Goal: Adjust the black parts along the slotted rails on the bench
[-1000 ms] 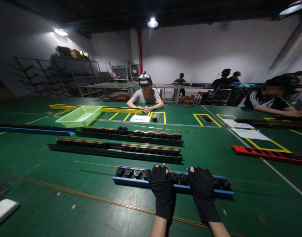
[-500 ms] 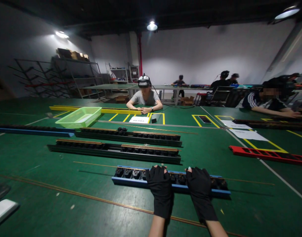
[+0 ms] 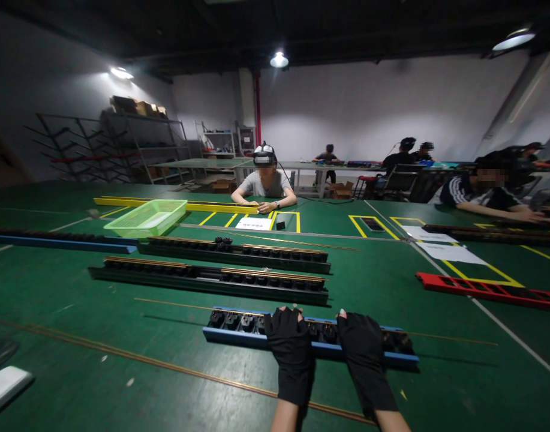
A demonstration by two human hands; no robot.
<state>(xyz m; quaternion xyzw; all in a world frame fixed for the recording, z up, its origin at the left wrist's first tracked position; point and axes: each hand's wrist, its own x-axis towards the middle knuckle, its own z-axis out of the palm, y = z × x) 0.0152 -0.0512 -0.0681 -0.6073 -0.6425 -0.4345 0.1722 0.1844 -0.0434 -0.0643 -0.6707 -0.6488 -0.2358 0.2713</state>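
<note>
My left hand (image 3: 290, 354) and my right hand (image 3: 364, 360), both in black fingerless gloves, lie across a long blue rail (image 3: 230, 337). Their fingers curl over its far side. Black connector blocks (image 3: 232, 320) sit in a row along the rail, and my gloves hide the middle of that row. A thin brass rod (image 3: 167, 355) runs across the green mat just in front of the rail, passing under my forearms.
Two black rails (image 3: 207, 279) lie beyond my hands, with a green plastic basket (image 3: 145, 219) and a yellow rail (image 3: 176, 204) farther back. A red rail (image 3: 481, 288) lies to the right. Co-workers sit at the far side (image 3: 264, 183) and the right (image 3: 481, 195).
The whole scene has slid lower in the view as the camera tilts up. My hands stay on the blue rail in the same pose.
</note>
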